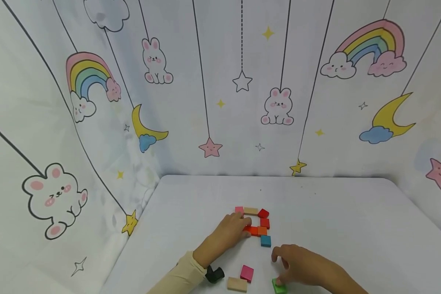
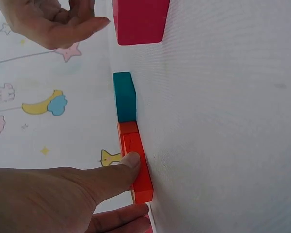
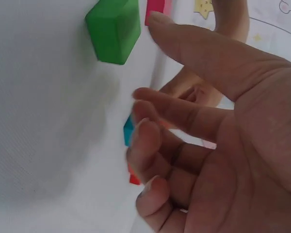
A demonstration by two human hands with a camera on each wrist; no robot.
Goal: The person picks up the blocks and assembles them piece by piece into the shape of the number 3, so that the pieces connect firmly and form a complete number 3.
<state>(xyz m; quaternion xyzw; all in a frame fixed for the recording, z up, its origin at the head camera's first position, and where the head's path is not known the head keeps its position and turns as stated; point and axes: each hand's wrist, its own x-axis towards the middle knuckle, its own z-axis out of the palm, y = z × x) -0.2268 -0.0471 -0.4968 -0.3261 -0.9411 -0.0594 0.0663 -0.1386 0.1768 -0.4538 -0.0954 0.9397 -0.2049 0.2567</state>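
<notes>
Green block (image 1: 280,288) by the right thumb; left hand (image 1: 228,232) at the figure of blocks.
At the bottom of the head view, right of centre, the green block lies at the lower left of the right hand (image 1: 303,264) — much the nearer hand — partly behind its thumb; contact and the block's long axis cannot be told. That hand is palm-down, thumb pointing toward the block, other fingers loosely bent leftward, gripping nothing. Up the frame, left of the green block, sits the blue block (image 1: 266,241), lowest in the figure. The left hand reaches in from the lower left, its thumb against the orange-red block (image 2: 142,177) — whether its fingers pinch that block, I cannot tell.
</notes>
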